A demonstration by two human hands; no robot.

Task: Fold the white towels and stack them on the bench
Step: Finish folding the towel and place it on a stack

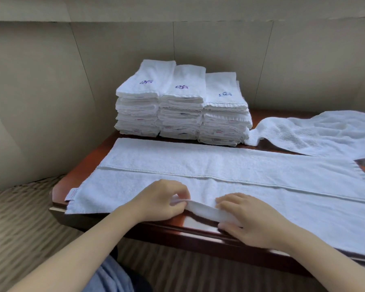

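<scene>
A long white towel (209,165) lies spread flat across the dark red wooden bench (78,178), with a stitched band running along its length. My left hand (162,199) pinches the towel's near edge at the middle. My right hand (251,218) grips the same near edge a little to the right, and the edge is lifted into a small raised fold between the two hands. Three stacks of folded white towels (181,106) with purple embroidery stand side by side at the back of the bench against the wall.
A loose, rumpled white towel (316,131) lies at the back right of the bench. Beige wall panels (51,91) close in the back and left. A striped carpet (19,218) lies below the bench's left and front edges.
</scene>
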